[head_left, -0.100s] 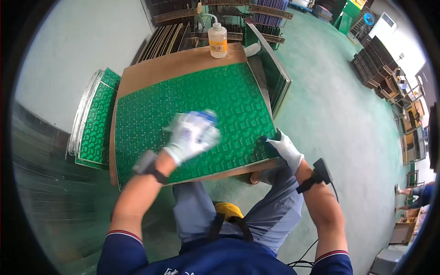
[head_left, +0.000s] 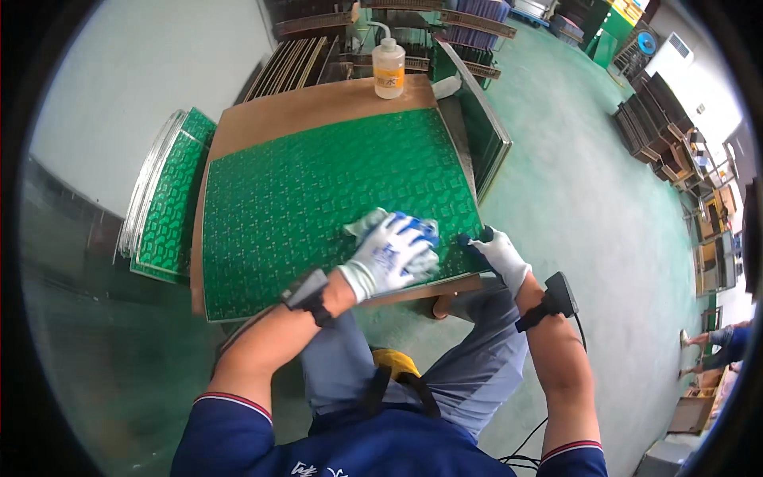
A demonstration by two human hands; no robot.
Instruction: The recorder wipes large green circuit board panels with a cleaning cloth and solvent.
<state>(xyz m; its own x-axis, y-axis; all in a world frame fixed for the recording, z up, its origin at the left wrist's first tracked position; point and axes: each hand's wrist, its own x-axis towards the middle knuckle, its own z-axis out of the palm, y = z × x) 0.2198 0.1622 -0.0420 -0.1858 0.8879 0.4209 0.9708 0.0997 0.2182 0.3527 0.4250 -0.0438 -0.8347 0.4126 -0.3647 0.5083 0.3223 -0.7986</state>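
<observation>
Wiping looks to be the step in hand: the left hand (head_left: 392, 253) holds a crumpled cloth (head_left: 362, 225) under its palm against the green panel (head_left: 318, 191), while the right hand (head_left: 501, 253) grasps the panel's near right corner. The panel lies flat on a brown board (head_left: 270, 119). The next move seems to call for even pressure on the cloth and a steady corner. A bottle (head_left: 389, 57) carries an orange label (head_left: 389, 79) with dark characters; white lettering on the blue shirt (head_left: 262, 445) is too cut off to read fully
</observation>
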